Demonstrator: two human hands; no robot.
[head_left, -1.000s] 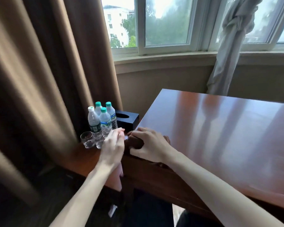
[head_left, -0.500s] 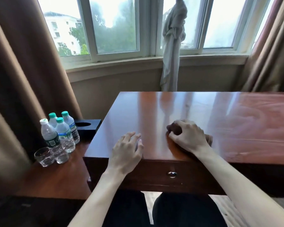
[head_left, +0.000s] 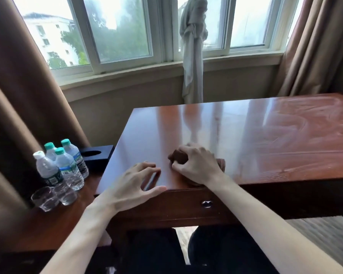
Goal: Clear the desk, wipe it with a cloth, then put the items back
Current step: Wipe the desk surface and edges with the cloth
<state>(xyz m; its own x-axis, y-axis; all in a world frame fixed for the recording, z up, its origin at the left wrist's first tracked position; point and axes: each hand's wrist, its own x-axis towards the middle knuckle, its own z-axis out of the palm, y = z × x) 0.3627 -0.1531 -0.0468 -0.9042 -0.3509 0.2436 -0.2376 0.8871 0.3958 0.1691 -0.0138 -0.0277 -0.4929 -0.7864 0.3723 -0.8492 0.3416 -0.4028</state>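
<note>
Right hand: palm down, fingers curled, gripping the brown cloth against the bench near its front edge.
Left hand: fingers spread, holding nothing, at the bench's front edge.

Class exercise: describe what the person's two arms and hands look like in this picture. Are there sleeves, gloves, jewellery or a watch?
Both forearms are bare from the bottom edge of the picture to the wrists; no sleeve shows. The left hand and the right hand wear no gloves, and no rings, watch or bracelet can be seen. The fingers are slender, with short, unpainted nails.
</note>
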